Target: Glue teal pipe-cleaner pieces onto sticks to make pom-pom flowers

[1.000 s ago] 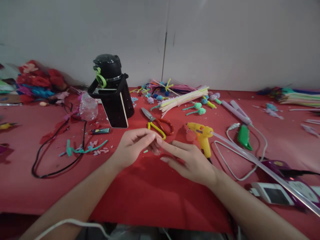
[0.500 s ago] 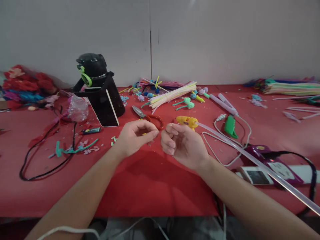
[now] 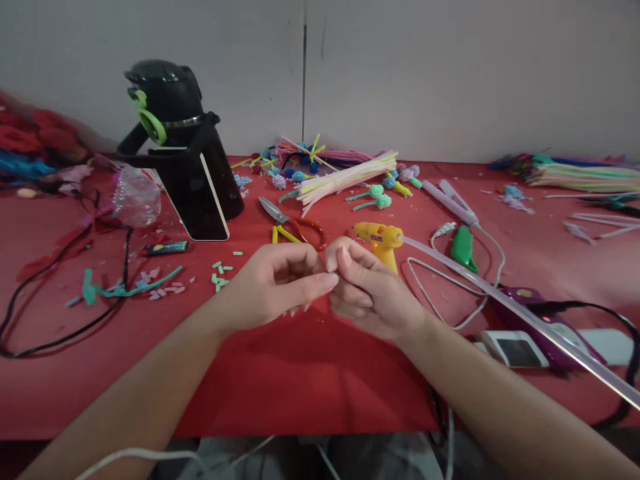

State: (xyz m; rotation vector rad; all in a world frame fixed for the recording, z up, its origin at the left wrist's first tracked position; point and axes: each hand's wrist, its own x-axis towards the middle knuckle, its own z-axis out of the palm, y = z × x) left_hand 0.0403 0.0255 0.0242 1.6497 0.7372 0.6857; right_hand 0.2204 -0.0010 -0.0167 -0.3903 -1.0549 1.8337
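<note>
My left hand (image 3: 283, 287) and my right hand (image 3: 373, 287) meet fingertip to fingertip above the red table (image 3: 300, 380). Both are closed in a pinch; whatever is between the fingers is hidden or too small to name. Just behind them lie scissors (image 3: 293, 221) with red handles and yellow pipe cleaner pieces (image 3: 287, 233). A yellow glue gun (image 3: 383, 240) with a long clear glue stick (image 3: 480, 287) rests close beyond my right hand. Small green cut pieces (image 3: 220, 273) are scattered left of my left hand.
A black bottle (image 3: 225, 173) with a phone (image 3: 200, 200) leaning on it stands at left. Pipe cleaner bundles (image 3: 345, 180) lie at the back. A lilac hair straightener (image 3: 450, 200), green clip-like tool (image 3: 464, 248), cables and a purple power socket (image 3: 550, 327) occupy the right.
My hands have come together, and the right fingers have curled from loosely open into a pinch touching the left fingertips. The view has shifted slightly.
</note>
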